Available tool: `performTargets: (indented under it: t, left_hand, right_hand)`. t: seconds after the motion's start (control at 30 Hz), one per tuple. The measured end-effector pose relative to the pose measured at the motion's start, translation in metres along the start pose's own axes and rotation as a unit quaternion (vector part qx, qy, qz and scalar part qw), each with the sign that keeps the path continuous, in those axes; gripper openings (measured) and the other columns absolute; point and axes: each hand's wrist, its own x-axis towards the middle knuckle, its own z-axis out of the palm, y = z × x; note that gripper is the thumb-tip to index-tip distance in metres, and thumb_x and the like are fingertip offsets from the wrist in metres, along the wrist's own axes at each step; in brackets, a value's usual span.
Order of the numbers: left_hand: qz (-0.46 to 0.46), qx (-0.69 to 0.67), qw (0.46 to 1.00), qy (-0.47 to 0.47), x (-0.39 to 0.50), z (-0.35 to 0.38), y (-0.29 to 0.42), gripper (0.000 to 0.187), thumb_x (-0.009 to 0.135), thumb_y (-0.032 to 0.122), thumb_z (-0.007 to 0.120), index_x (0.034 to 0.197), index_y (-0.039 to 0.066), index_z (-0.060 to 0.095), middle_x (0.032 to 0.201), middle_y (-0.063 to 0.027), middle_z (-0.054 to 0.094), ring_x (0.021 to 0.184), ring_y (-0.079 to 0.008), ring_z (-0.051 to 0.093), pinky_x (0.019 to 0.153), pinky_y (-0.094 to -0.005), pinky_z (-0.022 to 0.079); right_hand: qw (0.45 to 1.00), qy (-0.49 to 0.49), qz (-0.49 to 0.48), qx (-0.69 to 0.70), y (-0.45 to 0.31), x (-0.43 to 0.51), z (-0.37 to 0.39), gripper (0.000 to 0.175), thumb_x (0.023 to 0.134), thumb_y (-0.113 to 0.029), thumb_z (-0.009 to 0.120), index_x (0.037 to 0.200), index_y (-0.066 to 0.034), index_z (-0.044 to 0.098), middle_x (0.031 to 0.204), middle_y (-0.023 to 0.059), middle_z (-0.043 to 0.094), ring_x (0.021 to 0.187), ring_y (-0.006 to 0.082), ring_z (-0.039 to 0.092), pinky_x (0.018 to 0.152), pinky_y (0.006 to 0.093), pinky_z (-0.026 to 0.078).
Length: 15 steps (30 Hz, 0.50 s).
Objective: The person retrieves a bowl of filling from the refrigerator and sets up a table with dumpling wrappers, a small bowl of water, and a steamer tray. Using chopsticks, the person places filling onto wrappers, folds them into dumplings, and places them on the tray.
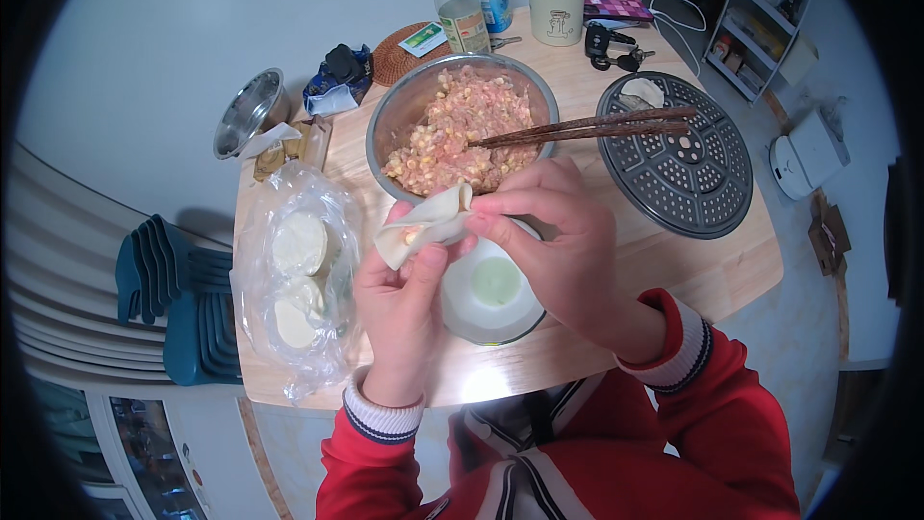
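A dumpling wrapper (427, 220) folded over a bit of pink filling is held up between both hands. My left hand (401, 303) supports it from below, thumb on its near side. With thumb and forefinger, my right hand (559, 245) pinches its right end. Beneath the hands stands a white bowl (462, 303) holding a little liquid. Just beyond is a steel bowl (382, 115) of minced meat filling with corn (469, 130). Wooden chopsticks (592, 128) rest in that filling and reach out to the right. At left, stacked round wrappers (299, 245) lie in a clear plastic bag (253, 289).
A dark perforated steamer tray (693, 188) on the right carries one pale dumpling (642, 92). Along the back stand a glass bottle (458, 7), a tumbler (554, 0) and car keys (610, 43). A small steel bowl (253, 112) sits at the back left, near blue stacked stools (188, 289).
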Motion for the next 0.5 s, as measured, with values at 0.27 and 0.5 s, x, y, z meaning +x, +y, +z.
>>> performTargets:
  t: [0.27,0.5]
  left_hand:
    - [-0.009,-0.017,1.000,-0.008,0.001,0.003,0.001,0.039,0.097,0.008,0.061,0.133,-0.004,0.050,0.139,-0.0267,0.050,0.119,-0.0326,0.059,0.094,-0.0413,0.057]
    - [-0.054,-0.033,0.998,-0.003,-0.001,-0.001,-0.002,0.040,0.098,0.012,0.059,0.135,0.003,0.047,0.124,-0.0164,0.062,0.110,-0.0262,0.065,0.088,-0.0368,0.057]
  right_hand:
    - [0.990,-0.002,-0.108,-0.092,0.002,0.002,-0.005,0.016,0.073,0.002,0.077,0.087,-0.0040,0.072,0.084,0.0033,0.066,0.084,0.0196,0.054,0.076,0.0307,0.044]
    - [0.993,-0.021,0.076,0.085,-0.006,-0.001,0.006,0.033,0.076,-0.006,0.076,0.108,-0.0067,0.071,0.108,0.0062,0.067,0.105,0.0227,0.059,0.086,0.0347,0.047]
